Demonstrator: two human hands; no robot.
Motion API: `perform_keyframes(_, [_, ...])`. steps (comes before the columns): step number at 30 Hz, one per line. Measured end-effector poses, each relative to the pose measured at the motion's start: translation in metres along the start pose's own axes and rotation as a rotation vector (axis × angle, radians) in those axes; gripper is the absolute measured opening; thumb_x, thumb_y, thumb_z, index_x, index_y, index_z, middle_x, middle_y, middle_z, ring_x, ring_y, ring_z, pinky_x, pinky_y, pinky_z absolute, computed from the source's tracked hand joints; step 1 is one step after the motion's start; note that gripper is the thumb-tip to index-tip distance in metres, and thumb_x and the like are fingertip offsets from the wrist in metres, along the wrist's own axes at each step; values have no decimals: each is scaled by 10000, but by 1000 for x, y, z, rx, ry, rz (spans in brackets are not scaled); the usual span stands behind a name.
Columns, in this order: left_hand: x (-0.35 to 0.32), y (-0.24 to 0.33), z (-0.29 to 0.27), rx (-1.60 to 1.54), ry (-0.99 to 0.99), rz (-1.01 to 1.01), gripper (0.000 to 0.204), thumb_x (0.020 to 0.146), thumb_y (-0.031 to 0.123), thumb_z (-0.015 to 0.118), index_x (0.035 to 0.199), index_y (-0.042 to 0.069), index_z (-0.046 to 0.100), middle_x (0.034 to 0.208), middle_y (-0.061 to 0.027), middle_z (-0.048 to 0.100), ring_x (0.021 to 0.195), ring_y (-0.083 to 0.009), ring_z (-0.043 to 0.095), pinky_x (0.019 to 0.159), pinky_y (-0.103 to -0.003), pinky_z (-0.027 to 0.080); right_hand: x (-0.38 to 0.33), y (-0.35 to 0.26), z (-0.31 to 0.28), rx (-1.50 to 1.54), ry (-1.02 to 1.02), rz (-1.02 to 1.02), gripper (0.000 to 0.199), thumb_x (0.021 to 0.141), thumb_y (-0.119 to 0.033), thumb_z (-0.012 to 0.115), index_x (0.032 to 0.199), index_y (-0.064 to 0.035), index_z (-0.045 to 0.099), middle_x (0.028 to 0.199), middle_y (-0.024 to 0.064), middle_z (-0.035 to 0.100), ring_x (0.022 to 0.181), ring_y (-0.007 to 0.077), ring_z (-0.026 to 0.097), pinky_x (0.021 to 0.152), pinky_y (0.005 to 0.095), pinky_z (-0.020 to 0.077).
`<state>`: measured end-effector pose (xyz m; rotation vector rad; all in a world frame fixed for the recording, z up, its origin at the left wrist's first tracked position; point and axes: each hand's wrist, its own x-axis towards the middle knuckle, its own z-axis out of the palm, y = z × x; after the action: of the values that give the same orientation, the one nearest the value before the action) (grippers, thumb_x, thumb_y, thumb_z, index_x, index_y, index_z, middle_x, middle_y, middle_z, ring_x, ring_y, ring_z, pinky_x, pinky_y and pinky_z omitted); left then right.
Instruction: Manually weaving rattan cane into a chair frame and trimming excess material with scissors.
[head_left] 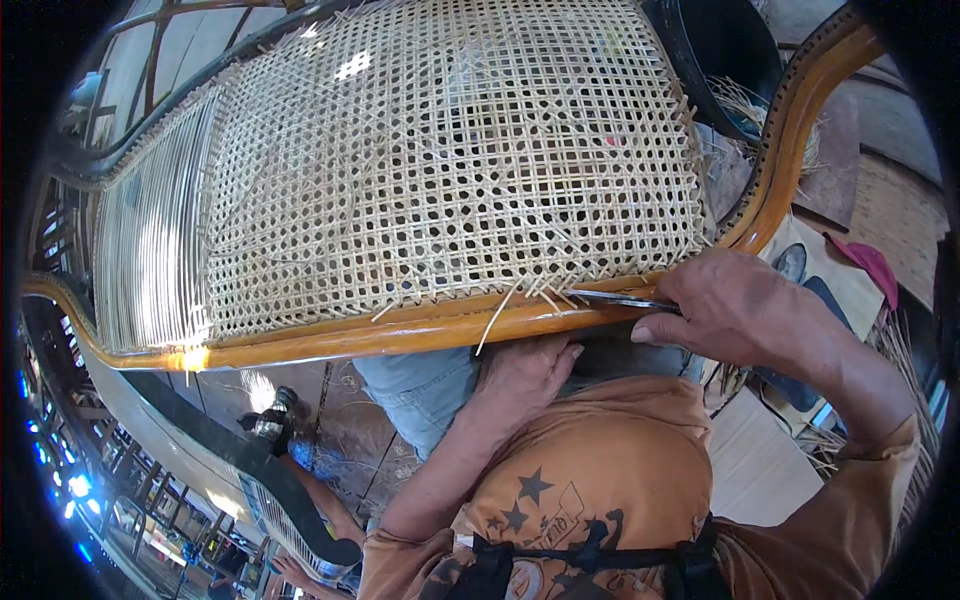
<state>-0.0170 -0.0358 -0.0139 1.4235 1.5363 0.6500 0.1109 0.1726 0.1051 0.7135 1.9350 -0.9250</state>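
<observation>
A woven cane panel (440, 150) fills a long wooden furniture frame across my lap, its front rail (400, 335) varnished orange-brown. Several loose cane ends (497, 318) stick out over this rail near the middle. My right hand (735, 305) is closed around a thin metal tool (620, 298), whose pointed end lies at the cane edge beside those ends. Below the rail, my left hand (530, 370) reaches up against its underside. The thumb shows, but the other fingers are mostly hidden. At the left end, parallel strands (160, 260) run without cross-weaving.
A black bucket (690, 60) stands beyond the panel's right end, near loose cane strands (740, 105). The curved wooden arm (795, 120) rises at the right. Pink cloth (866, 268) lies farther right. Another person's hand (295, 575) shows at the lower left, near a dark curved frame (240, 455).
</observation>
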Motion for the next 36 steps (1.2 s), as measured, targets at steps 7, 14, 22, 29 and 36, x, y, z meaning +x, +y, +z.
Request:
perform_keyframes(7, [1,-2,3,2,-59,-39,291,885,186,596,1125,23,591,1021,-228,619,952,-396,599,838,-468,485,8,3,-13,74,-139,47,584,886,-502,547,841,70,656,764,259,630,782,415,637,732,465,510])
perform_keyframes(14, [2,-1,1,-33,-51,-38,298,884,175,594,1139,21,582,1062,-228,604,994,-403,582,866,-471,474,13,10,-9,50,-133,-18,599,909,-549,491,956,28,644,777,208,640,791,353,654,709,451,509])
perform_keyframes(22, [5,0,2,-13,-54,-13,304,881,172,596,1150,31,587,1073,-234,599,1020,-397,571,890,-464,464,1,13,3,26,30,-38,553,874,-484,568,783,54,659,730,254,627,760,412,640,724,476,511])
perform_keyframes(29, [6,-2,3,-58,-68,-22,294,867,159,610,1130,29,600,1035,-224,613,979,-390,589,861,-458,473,6,4,-4,-60,15,-100,541,908,-496,528,922,29,656,779,225,639,790,380,647,732,461,516])
perform_keyframes(36, [5,0,2,-70,-77,-38,266,875,155,602,1114,37,607,996,-216,621,932,-391,602,816,-454,491,10,3,-5,-5,-29,-46,541,908,-503,528,936,20,664,777,219,644,785,377,651,724,459,519])
